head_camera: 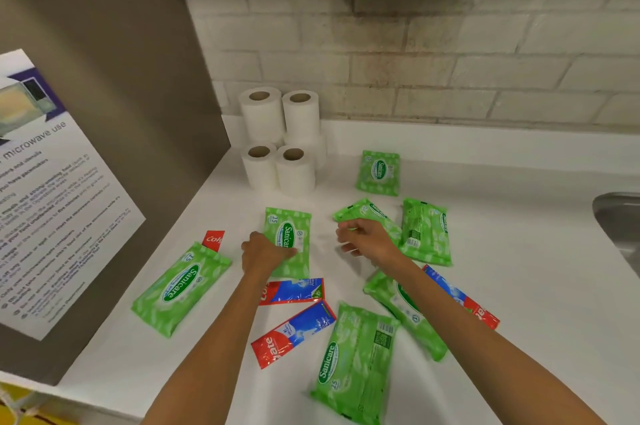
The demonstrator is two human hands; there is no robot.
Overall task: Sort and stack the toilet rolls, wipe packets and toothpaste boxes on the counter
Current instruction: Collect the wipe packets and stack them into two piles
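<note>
Close in, the left hand (266, 253) lies on a face-up wipe packet (291, 234), fingers stretched across its label and pressing it to the white tabletop (502, 251). Beside it the right hand (363, 239) has its fingers loosely curled against a tilted packet (369, 211); whether it actually pinches that packet's edge I cannot tell. Further packets lie scattered around both forearms, with toothpaste boxes (294, 331) mixed among them, one poking out from under the leftmost packet (180, 289). Toilet rolls (277, 147) stand already grouped in the back corner. The packets look light, soft and floppy, with slick film, so a flat pinch across a short edge, or a hand slid beneath, should serve better than a fingertip hold. The boxes seem stiff and easy to take by their long sides.
</note>
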